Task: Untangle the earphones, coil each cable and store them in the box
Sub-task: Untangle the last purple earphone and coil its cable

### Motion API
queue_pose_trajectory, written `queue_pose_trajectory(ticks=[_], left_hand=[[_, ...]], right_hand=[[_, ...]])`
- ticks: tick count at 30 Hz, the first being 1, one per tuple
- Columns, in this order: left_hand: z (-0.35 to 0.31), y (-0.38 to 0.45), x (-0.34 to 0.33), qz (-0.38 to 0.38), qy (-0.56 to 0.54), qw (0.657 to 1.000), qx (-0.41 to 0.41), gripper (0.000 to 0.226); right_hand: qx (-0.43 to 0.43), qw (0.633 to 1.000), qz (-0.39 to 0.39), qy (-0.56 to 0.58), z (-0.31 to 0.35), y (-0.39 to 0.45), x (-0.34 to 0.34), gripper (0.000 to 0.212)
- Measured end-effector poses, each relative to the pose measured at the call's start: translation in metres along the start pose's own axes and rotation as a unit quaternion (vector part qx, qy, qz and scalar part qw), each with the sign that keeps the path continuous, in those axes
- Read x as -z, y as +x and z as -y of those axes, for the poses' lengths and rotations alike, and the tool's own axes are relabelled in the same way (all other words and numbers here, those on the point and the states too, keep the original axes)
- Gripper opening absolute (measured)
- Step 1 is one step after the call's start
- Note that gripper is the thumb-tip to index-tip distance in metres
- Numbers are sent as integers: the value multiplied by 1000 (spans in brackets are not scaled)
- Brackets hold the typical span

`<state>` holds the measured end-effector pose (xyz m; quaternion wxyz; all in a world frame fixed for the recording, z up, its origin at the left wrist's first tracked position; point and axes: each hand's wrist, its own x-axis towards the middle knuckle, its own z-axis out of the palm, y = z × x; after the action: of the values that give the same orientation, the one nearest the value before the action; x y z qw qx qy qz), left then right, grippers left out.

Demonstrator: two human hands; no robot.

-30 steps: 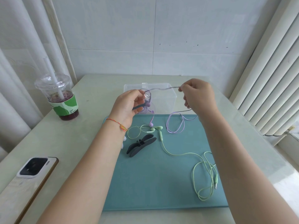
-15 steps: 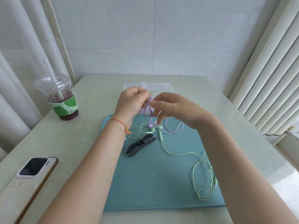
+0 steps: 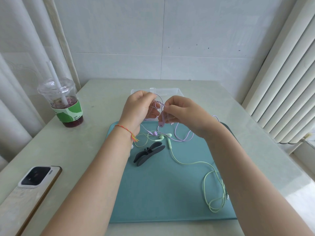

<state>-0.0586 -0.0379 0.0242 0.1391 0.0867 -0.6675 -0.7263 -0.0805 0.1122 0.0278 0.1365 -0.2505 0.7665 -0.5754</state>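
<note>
Both hands are raised close together over the teal mat (image 3: 153,193), in front of the clear box (image 3: 170,91): left hand (image 3: 138,108) curled around purple earphone cable (image 3: 185,137) loops, right hand (image 3: 183,113) pinching it beside the inline remote. Green earphones (image 3: 192,163) lie on the mat.

iced drink cup (image 3: 65,106) and phone (image 3: 35,180) on the table's (image 3: 95,120) left.

Both hands (image 3: 139,109) (image 3: 183,113) raised, fingers curled
</note>
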Motion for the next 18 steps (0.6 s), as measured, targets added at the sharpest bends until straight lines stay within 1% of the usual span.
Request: queue_pose_trajectory(ticks=[1, 4, 9, 12, 14, 18], left_hand=[[0, 0, 0, 10, -12, 1000, 6, 11], [0, 1, 3, 39, -51, 998, 22, 15], [-1, 1, 5, 49, -66, 996, 39, 24], [0, 2, 6, 58, -64, 996, 33, 35], [1, 2, 7, 62, -59, 996, 30, 39], [4, 4, 6, 55, -31, 997, 32, 36]], right_hand=[[-2, 1000, -9, 10, -1, 1, 1, 3], [-14, 998, -41, 41, -1, 2, 5, 6], [-8, 999, -48, 3, -2, 3, 10, 7], [-12, 1000, -19, -8, -3, 2, 14, 10], [-20, 1000, 13, -6, -4, 0, 18, 17], [-12, 997, 75, 14, -5, -2, 26, 34]])
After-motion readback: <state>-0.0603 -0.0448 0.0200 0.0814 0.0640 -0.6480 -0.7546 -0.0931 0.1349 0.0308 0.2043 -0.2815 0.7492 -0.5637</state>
